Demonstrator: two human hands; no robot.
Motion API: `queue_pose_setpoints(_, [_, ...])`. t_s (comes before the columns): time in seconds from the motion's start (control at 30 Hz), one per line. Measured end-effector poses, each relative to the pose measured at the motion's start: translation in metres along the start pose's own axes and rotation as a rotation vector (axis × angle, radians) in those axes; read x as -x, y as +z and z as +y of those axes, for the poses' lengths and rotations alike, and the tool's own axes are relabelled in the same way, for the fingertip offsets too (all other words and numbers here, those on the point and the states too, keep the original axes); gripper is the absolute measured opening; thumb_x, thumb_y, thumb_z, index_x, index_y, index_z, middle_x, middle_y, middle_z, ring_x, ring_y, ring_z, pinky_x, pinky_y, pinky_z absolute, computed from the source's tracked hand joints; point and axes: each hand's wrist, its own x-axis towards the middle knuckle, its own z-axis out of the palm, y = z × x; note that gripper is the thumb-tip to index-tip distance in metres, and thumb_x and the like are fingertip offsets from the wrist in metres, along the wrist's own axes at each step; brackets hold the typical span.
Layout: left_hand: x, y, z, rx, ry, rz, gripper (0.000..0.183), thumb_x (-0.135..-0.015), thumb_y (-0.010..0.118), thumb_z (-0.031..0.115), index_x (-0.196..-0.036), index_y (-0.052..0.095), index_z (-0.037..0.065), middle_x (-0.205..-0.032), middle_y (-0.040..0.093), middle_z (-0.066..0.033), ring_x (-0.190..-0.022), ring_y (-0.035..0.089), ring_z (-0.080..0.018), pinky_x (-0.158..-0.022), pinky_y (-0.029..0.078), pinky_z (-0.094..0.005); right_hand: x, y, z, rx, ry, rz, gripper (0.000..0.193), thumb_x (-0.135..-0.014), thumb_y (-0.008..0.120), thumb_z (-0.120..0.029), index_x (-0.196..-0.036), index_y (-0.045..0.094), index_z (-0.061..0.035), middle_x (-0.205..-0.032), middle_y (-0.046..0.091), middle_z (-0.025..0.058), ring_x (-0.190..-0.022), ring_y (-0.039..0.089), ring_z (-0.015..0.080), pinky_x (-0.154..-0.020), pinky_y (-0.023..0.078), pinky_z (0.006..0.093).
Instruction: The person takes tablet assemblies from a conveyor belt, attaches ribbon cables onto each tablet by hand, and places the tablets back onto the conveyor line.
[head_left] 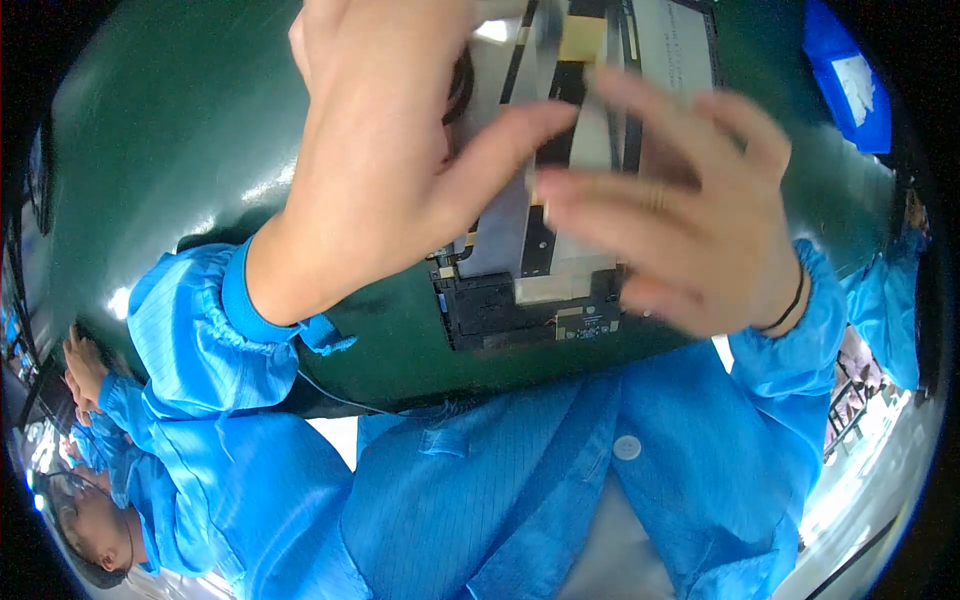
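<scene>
Two hands noted: bare left hand (385, 135), thumb extended, grip hidden; bare right hand (700, 225), fingers loosely spread, blurred, hold unclear. Opened black-framed, silver-panelled flat device (540, 242) is seen beneath, toward 1 o'clock. Interior work is judged in hand; careful fingertip control seems called for.

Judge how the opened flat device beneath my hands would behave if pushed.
Lying flat, the opened device would probably slide across the green tabletop rather than tip. Its bare circuit board suggests it may be fragile.

Left hand (385, 140), thumb extended, faces spread-fingered right hand (700, 230).
</scene>
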Motion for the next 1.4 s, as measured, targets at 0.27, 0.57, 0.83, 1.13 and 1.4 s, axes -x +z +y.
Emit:
queue_pose_setpoints(0.27, [-0.003, -0.003, -0.002, -0.024, 0.008, 0.016, 0.065, -0.07, 0.067, 0.002, -0.13, 0.043, -0.005, -0.13, 0.047, -0.0197, -0.127, 0.038, -0.037, -0.111, 0.024, -0.0447, 0.01, 0.003, -0.015, -0.058, -0.051, -0.03, 0.047, -0.084, 0.046, -0.04, -0.12, 0.065, -0.0158, -0.131, 0.061, 0.0009, -0.138, 0.039, 0.03, -0.107, 0.021, 0.0467])
queue_pose_setpoints(0.57, [0.006, -0.001, 0.003, -0.159, 0.248, 0.008, 0.047, -0.069, 0.071, 0.008, -0.113, 0.056, 0.0, -0.123, 0.053, -0.0177, -0.122, 0.043, -0.0367, -0.107, 0.029, -0.0458, -0.013, -0.027, -0.014, 0.191, 0.42, 0.133, 0.012, -0.079, 0.068, -0.02, -0.087, 0.069, -0.0115, -0.12, 0.063, 0.0124, -0.128, 0.044, 0.0389, -0.101, 0.028, 0.0436])
queue_pose_setpoints(0.83, [0.014, -0.001, 0.011, -0.263, 0.553, -0.042, 0.024, -0.066, 0.082, 0.019, -0.084, 0.071, 0.008, -0.107, 0.066, -0.0123, -0.108, 0.054, -0.0333, -0.098, 0.038, -0.0465, 0.003, -0.016, -0.024, -0.212, 0.561, 0.125, 0.015, -0.076, 0.074, -0.026, -0.087, 0.069, -0.0182, -0.133, 0.053, 0.0128, -0.133, 0.036, 0.0405, -0.104, 0.023, 0.047])
queue_pose_setpoints(1.13, [0.06, 0.044, -0.002, -0.475, 0.824, 0.641, 0.007, -0.07, 0.069, 0.037, -0.071, 0.074, 0.032, -0.069, 0.055, 0.0121, -0.082, 0.051, -0.0066, -0.101, 0.028, -0.0368, 0.016, 0.002, -0.022, -0.533, 0.359, 0.256, 0.011, -0.074, 0.068, -0.01, -0.085, 0.067, -0.0098, -0.09, 0.069, 0.0033, -0.111, 0.058, 0.0251, -0.101, 0.032, 0.0428])
queue_pose_setpoints(1.4, [0.05, 0.032, -0.011, -0.504, 1.268, 0.427, 0.014, -0.077, 0.061, 0.025, -0.07, 0.073, 0.027, -0.068, 0.058, 0.0123, -0.076, 0.053, -0.0038, -0.103, 0.026, -0.0357, 0.006, 0.005, -0.023, -0.423, 0.359, 0.268, 0.007, -0.078, 0.069, -0.007, -0.084, 0.066, -0.0089, -0.089, 0.069, 0.002, -0.106, 0.06, 0.0246, -0.098, 0.035, 0.04])
